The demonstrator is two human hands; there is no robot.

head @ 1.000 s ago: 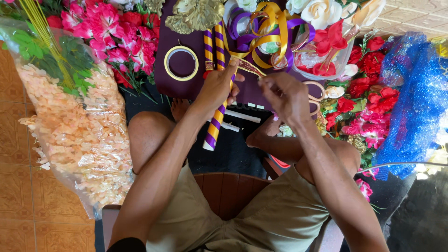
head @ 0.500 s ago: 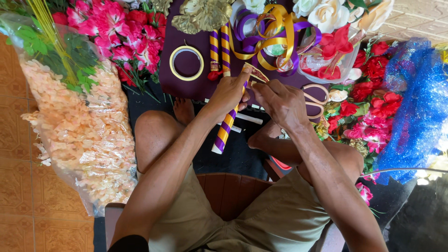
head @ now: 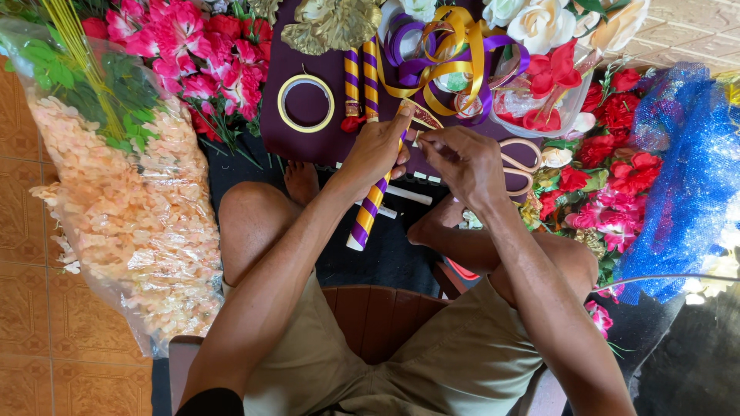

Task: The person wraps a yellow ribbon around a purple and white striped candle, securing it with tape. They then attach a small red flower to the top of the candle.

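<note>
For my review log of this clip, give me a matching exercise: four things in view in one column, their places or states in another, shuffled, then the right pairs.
Things:
1. striped stick
2. tape roll
3. scissors
4. bag of peach flowers

Places or states:
A. lying flat on the purple board
B. on the floor at the far left
C. held in the left hand
D. just beyond the right hand

Pairs: 1-C, 2-A, 3-D, 4-B

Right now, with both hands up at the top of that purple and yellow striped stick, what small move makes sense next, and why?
Probably the right hand should press the loose end flat at the top of the striped stick, since the left hand grips it there and both sets of fingertips meet at that spot.
</note>
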